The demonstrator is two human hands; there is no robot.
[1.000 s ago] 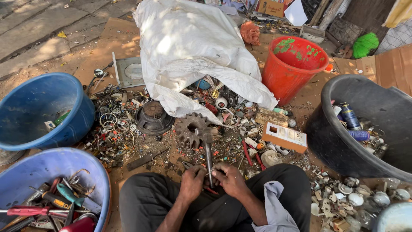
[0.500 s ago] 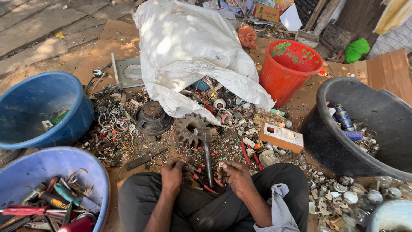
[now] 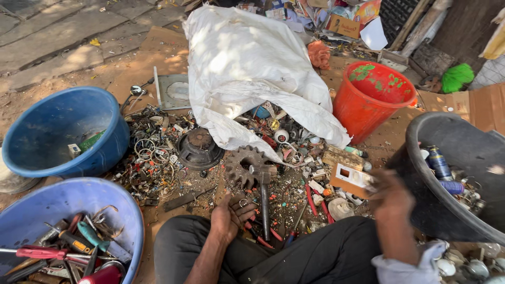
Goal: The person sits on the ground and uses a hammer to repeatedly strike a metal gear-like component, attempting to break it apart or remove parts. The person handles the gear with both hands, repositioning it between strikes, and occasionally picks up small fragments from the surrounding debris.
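Note:
My left hand (image 3: 230, 216) rests low on the ground between my knees, fingers loosely curled over small scrap and a little metal ring (image 3: 243, 202). Just right of it lies a hammer (image 3: 264, 208), its dark handle pointing toward me and its head on a rusty gear wheel (image 3: 244, 164). My right hand (image 3: 392, 199) is raised and blurred at the rim of the black tub (image 3: 421, 215). Whether it holds anything is hidden by the blur. Red-handled pliers (image 3: 263, 237) lie by my left knee.
A white sack (image 3: 247, 68) spills scrap metal over the dirt. A red bucket (image 3: 368, 105) stands behind it. A blue tub (image 3: 58, 131) and a pale blue basin of hand tools (image 3: 31, 205) are at left. A round black disc (image 3: 199, 148) and a white switch plate (image 3: 351, 179) lie in the pile.
My right hand has left the scrap in front of my knees and swung right and up to the black tub. My left hand stays by the hammer handle.

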